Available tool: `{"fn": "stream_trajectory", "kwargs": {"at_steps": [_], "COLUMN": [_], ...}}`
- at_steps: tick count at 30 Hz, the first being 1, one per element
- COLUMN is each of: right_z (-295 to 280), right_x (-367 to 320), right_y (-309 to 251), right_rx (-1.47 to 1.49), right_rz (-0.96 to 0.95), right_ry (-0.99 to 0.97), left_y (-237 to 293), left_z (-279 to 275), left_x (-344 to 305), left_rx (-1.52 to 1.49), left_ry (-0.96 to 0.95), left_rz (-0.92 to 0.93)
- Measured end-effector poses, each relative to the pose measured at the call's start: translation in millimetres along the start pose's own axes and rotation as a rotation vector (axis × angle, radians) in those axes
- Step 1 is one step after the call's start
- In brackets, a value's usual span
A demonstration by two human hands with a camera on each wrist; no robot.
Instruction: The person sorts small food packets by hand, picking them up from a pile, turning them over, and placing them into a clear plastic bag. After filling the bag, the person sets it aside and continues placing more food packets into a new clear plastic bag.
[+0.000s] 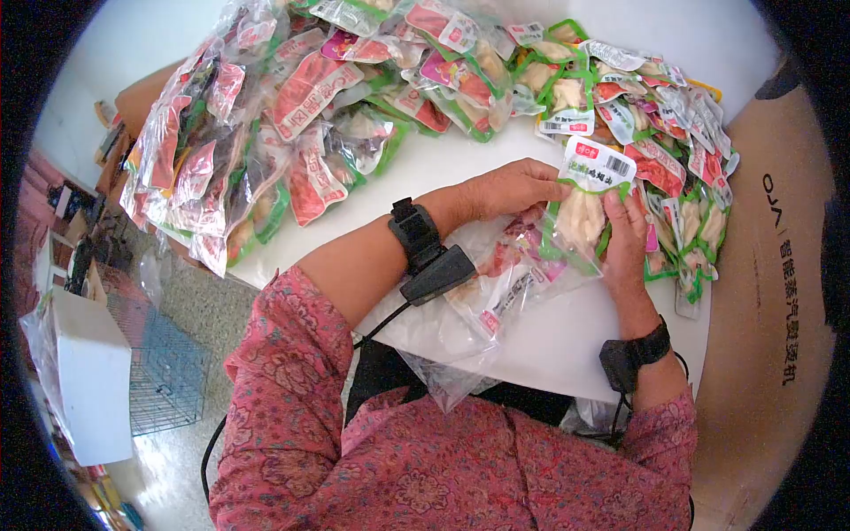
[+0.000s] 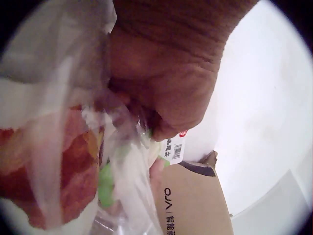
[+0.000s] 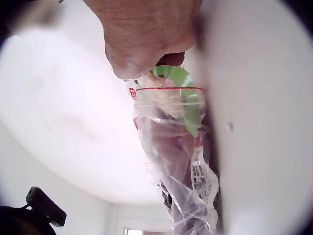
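Observation:
A clear zip bag [image 1: 460,305] with a red seal line lies across the near part of the table, with red and white packets [image 1: 509,296] inside. My left hand [image 1: 518,188] grips the bag at its mouth; in the left wrist view its fingers curl into the plastic. A green-edged food packet [image 1: 582,221] with pale pieces and a white barcode label overlaps the bag's mouth. My right hand [image 1: 627,239] holds this packet by its right side. In the right wrist view the packet's green edge [image 3: 190,107] shows through the bag, past the red line.
Filled clear bags of packets [image 1: 310,97] are heaped at the table's back left. Loose packets [image 1: 664,159] pile up behind and right of my right hand. A large cardboard box [image 1: 766,292] stands along the right side. The white table [image 1: 567,341] has its near edge at my body.

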State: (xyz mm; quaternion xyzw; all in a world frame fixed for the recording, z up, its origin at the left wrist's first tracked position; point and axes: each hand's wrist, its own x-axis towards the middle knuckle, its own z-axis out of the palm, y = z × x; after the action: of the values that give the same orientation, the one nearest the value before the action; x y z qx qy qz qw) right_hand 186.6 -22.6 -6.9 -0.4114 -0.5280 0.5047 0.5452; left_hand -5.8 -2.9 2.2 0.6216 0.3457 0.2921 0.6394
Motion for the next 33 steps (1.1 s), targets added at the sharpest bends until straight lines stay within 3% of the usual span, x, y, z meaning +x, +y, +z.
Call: {"fn": "stream_trajectory", "kwargs": {"at_steps": [8, 11, 19, 24, 33], "right_z": [-5, -4, -11, -7, -13], "right_x": [0, 1, 7, 6, 8], "right_y": [0, 0, 4, -4, 3], "right_rx": [-0.134, -0.020, -0.090, 0.005, -0.057], "right_rz": [-0.052, -0.022, -0.191, -0.144, -0.140], "right_ry": [0.009, 0.033, 0.099, 0.055, -0.003], "left_y": [0, -3, -3, 2, -8], "left_z": [-1, 3, 4, 4, 1], "left_x": [-1, 1, 0, 1, 5], "left_rx": [0.022, 0.040, 0.090, 0.018, -0.094], "left_ry": [-0.035, -0.049, -0.177, -0.094, -0.127], "left_rz": [0.065, 0.077, 0.042, 0.061, 0.140]}}
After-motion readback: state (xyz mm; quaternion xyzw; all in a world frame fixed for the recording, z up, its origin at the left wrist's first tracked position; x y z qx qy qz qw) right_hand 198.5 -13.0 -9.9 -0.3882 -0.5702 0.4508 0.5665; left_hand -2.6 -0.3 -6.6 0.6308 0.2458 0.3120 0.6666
